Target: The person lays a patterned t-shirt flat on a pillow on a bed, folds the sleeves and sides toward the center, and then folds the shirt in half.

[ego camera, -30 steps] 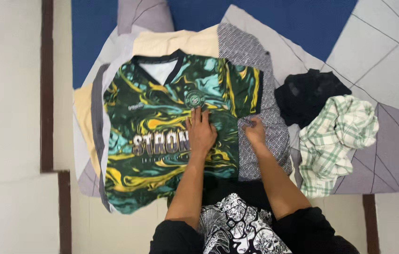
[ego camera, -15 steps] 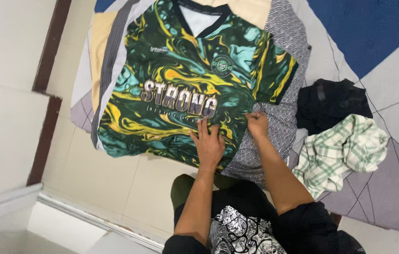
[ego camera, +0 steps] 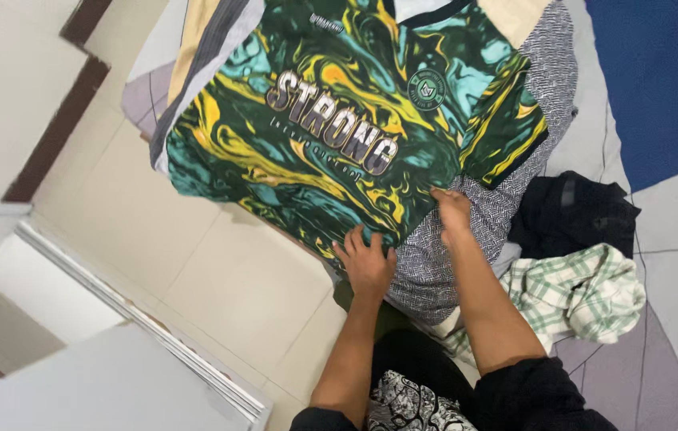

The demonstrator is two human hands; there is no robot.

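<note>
Jersey [ego camera: 339, 120], green w/ yellow and teal swirls, lies face up and spread flat on top of a stack of other flat garments, just beyond both hands. Left hand [ego camera: 367, 262] rests palm down, fingers spread open, on the bottom hem. Right hand [ego camera: 452, 211] sits at the hem's right edge, fingers curled in a pinch on the fabric, as far as the view shows.

Progress, judging by how things lie: jersey is laid out and mostly smooth, sleeves out, no fold in it yet. Under it, right of the right hand, a grey herringbone-pattern garment [ego camera: 475, 239] shows, and past the jersey's far edge a cream garment [ego camera: 515, 16]. Further right of the right hand, a crumpled black garment [ego camera: 574, 211] and a green-and-white plaid shirt [ego camera: 578, 291] lie in a heap, not flattened, so those look left to do.

Markings: big cream block lettering runs across the jersey chest, beyond the left hand; a small round green crest [ego camera: 426, 88] sits beyond the right hand; tiny white logo near the collar. No packages or signs visible.
</note>
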